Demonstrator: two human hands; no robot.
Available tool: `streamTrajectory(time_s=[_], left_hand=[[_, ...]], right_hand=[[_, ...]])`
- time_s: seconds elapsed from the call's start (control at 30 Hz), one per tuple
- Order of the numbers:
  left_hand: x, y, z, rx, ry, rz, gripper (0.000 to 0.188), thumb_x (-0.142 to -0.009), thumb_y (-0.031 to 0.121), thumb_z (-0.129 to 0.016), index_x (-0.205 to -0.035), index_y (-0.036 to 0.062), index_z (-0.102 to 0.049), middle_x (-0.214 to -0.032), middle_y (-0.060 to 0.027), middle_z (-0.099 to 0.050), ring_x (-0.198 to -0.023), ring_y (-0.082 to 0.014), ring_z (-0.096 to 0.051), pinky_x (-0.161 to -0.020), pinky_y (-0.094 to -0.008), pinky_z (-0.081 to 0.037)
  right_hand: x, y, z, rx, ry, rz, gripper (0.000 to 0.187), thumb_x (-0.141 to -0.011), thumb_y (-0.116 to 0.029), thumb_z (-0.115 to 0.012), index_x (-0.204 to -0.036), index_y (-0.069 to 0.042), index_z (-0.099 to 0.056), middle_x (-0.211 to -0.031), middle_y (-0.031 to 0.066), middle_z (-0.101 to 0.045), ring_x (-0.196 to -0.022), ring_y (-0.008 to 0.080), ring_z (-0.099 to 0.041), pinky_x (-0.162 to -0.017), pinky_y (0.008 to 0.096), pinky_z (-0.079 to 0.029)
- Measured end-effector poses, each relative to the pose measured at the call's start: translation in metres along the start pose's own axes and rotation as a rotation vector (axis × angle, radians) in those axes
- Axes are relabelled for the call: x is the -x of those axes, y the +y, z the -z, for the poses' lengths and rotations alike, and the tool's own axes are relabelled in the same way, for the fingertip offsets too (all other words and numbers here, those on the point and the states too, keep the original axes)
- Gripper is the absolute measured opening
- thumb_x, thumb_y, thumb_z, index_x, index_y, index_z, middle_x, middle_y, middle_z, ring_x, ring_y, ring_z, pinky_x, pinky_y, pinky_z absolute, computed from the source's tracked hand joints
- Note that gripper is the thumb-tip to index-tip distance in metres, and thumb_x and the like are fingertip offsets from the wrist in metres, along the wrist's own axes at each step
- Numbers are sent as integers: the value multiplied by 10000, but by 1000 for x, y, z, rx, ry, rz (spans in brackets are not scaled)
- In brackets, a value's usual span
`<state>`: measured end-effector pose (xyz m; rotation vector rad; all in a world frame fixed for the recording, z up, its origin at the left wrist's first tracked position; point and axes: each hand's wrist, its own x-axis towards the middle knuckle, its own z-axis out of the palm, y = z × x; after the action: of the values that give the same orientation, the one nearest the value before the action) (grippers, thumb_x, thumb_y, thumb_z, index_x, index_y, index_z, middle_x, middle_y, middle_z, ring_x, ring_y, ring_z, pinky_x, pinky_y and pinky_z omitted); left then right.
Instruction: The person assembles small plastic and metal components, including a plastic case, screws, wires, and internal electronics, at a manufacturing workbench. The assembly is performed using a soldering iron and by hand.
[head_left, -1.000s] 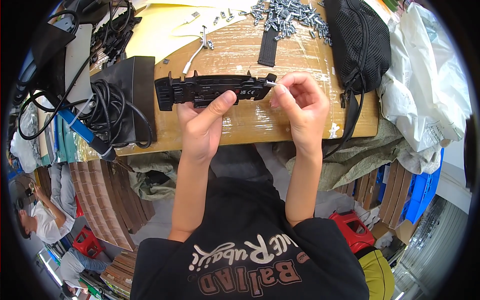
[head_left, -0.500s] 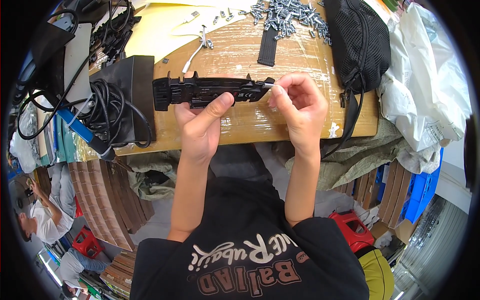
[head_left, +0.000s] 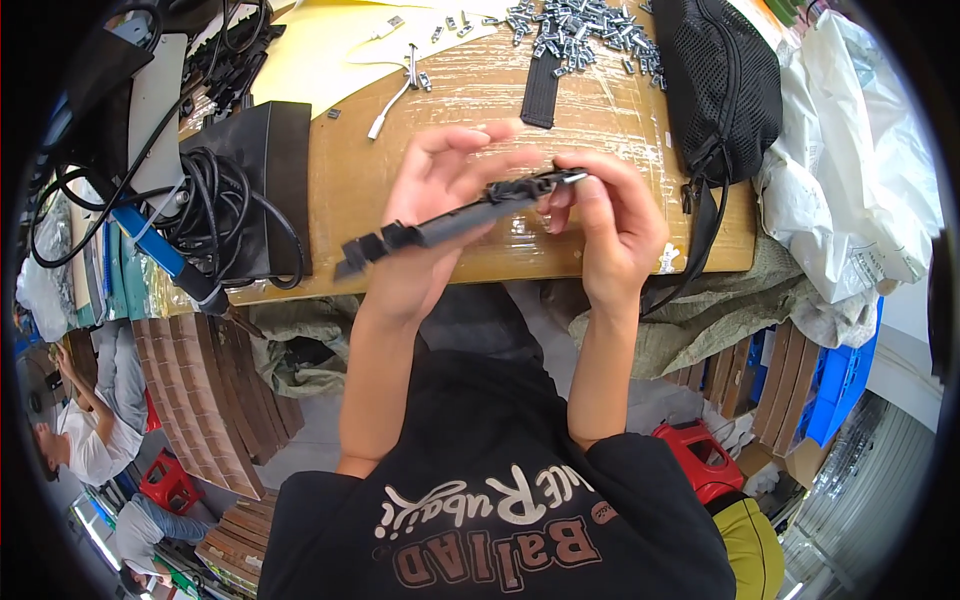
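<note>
A long, narrow black plastic part is held over the table edge, tilted with its right end higher and seen nearly edge-on. My right hand pinches that right end between thumb and fingers, where a small silvery piece shows at the fingertips. Behind the part, my left hand is open, its fingers spread and palm facing the part; whether the palm touches it I cannot tell. Beyond my hands, a short white cable and a black strap lie on the brown table.
Small metal connectors are heaped at the back beside a black mesh pouch. White plastic bags bulge at the right. Coiled black cable and a blue-handled tool crowd the left. Two people are at the far left.
The black part has turned from its broad face to nearly edge-on and tilted, left end down. My left hand has released its thumb grip and spread its fingers. My right hand still pinches the end.
</note>
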<state>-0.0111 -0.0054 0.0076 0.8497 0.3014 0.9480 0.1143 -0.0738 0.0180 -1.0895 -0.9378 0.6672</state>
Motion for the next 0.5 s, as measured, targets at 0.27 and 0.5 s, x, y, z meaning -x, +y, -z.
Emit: streamTrajectory(time_s=[0.27, 0.5], left_hand=[[60, 32, 14, 494, -181, 645, 467, -805, 308, -559, -1099, -24, -413, -782, -133, -575, -581, -155, -592, -480, -210, -481], [130, 60, 55, 229, 145, 575, 405, -656, 116, -593, -1026, -18, -497, -848, -34, -569, -649, -46, -547, -565, -137, -432]], right_hand=[[25, -7, -16, 49, -283, 94, 154, -815, 45, -486, -918, 42, -601, -784, 105, -571, -624, 125, -536, -559, 215, -436], [68, 14, -74, 12, -530, -128, 259, -777, 106, -494, -980, -13, -603, -884, 74, -519, -698, 116, -528, -587, 219, -450]])
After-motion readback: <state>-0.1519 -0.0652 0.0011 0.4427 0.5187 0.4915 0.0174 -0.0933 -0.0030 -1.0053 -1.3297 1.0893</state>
